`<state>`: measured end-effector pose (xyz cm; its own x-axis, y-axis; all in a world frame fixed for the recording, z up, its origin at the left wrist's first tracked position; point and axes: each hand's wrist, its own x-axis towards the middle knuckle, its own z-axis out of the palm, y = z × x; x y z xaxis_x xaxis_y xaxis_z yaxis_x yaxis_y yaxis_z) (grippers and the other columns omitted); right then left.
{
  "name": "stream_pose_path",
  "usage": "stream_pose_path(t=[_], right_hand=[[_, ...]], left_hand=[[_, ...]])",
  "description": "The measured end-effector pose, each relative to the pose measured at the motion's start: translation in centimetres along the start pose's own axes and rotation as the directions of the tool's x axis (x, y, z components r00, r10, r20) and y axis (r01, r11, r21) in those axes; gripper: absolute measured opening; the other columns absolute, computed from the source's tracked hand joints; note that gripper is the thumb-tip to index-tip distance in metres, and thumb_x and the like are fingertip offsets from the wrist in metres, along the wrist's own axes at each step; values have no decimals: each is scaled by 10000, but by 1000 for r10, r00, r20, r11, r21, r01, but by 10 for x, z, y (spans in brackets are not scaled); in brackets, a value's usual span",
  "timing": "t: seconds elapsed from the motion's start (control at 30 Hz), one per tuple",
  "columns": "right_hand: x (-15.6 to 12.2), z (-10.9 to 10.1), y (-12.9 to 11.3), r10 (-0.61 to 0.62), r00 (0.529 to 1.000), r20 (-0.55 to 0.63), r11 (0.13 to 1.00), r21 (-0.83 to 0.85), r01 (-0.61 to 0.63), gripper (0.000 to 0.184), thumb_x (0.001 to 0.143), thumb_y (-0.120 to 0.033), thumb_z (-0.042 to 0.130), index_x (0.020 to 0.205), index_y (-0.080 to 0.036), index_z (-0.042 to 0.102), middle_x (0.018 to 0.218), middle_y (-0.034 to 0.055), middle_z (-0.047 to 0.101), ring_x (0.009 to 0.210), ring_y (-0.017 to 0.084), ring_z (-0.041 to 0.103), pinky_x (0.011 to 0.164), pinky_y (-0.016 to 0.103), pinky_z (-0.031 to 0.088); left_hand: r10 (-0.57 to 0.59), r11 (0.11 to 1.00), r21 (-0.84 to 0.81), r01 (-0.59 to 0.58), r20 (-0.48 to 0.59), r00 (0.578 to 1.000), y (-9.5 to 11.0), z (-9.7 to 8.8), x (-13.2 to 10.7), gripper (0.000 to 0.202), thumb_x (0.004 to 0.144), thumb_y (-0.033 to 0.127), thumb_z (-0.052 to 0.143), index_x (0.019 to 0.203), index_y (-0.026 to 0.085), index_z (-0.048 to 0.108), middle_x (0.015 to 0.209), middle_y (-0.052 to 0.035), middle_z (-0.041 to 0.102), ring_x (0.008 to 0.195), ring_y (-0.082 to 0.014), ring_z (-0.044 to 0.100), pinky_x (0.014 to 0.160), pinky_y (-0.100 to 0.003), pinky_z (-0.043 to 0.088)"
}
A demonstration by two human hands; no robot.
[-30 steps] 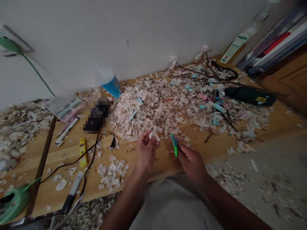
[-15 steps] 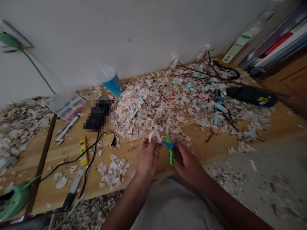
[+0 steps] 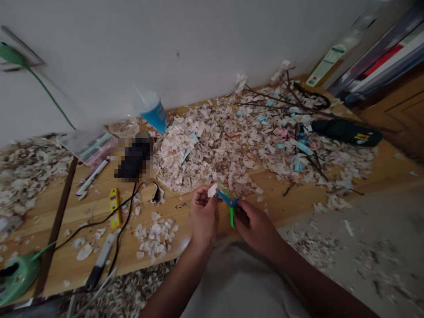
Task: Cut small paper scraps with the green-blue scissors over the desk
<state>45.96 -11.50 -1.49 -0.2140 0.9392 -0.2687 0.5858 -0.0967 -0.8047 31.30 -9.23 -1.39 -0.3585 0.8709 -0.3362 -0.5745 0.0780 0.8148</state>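
My left hand (image 3: pixel 202 216) pinches a pale, petal-like piece (image 3: pixel 212 190) between thumb and fingers. In my right hand (image 3: pixel 256 221) is a pair of blue and green scissors (image 3: pixel 231 202), its blades pointing left at the edge of that piece. The blades look slightly apart, and the handles are partly hidden by my fingers. Just beyond both hands lies a large heap of similar pale pieces (image 3: pixel 198 154) on the wooden table (image 3: pixel 185 207). A smaller group of cut-looking pieces (image 3: pixel 157 236) lies left of my left hand.
A blue cup (image 3: pixel 154 115) with a straw stands by the wall. Dark branches (image 3: pixel 274 97) and a dark green pouch (image 3: pixel 347 132) lie at the right. To the left are a yellow box (image 3: pixel 115 207), a grey-handled cutter (image 3: pixel 102 260) and black cables. Scraps cover the floor.
The scissors have shifted left onto the held piece and their blades have come closer together. The piece in my left hand looks smaller and turned.
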Motion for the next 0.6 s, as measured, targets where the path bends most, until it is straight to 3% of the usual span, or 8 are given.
stream_pose_path(t=[0.33,0.6], right_hand=[[1,4,3,1,1000,-6,1000,-5,-1,311,837,-304,551,1119,-191,615,1049,131,725,936,271,689,808,390,523],[3,7,10,-18,999,-42,1000,-1,18,347,833,-298,556,1161,-188,586,1090,138,713,975,284,680,846,427,525]], left_hand=[[-63,997,-51,63,11,998,-3,4,-4,295,679,245,848,911,196,672,851,12,697,738,-92,632,735,-203,478],[-156,981,-114,159,30,987,2,8,-5,266,660,249,865,860,185,701,795,26,692,681,-72,602,683,-181,463]])
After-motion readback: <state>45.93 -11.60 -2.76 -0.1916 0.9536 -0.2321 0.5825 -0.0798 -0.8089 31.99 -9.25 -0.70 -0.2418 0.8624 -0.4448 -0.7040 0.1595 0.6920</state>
